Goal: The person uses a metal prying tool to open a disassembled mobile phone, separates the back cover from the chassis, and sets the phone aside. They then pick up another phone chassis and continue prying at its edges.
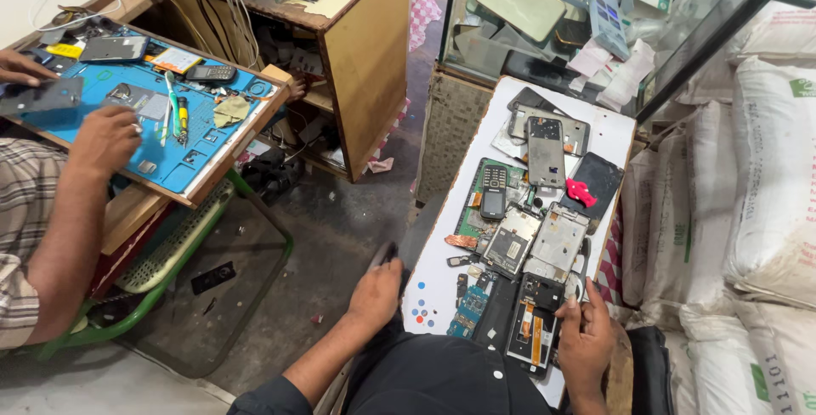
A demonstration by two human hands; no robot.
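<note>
Under both hands a white table (pixel 614 130) is spread with dismantled phones, and it is backed by a glass display case (pixel 595 16) and flanked by white sacks (pixel 769 169). At the left, a second person's hand (pixel 104 139) is rested on a blue repair mat (pixel 183 139), well apart from the grip.

Against the right hand (pixel 586 343) an opened phone body (pixel 531 326), dark with orange flex strips inside, is held at its right edge; the fingers are curled onto that edge, pinching it lightly, while the phone lies flat on the table. Just above this grip two bare metal frames (pixel 557 241) are laid side by side, and farther above them a keypad phone (pixel 494 190) and a red plastic piece (pixel 580 192) are seen.

Beyond the table's left edge the left hand (pixel 376 296) is closed around a slim dark tool (pixel 383 254), blurred, whose tip points up and away. Beside that hand, a small blue circuit board (pixel 469 311) is lying.
</note>
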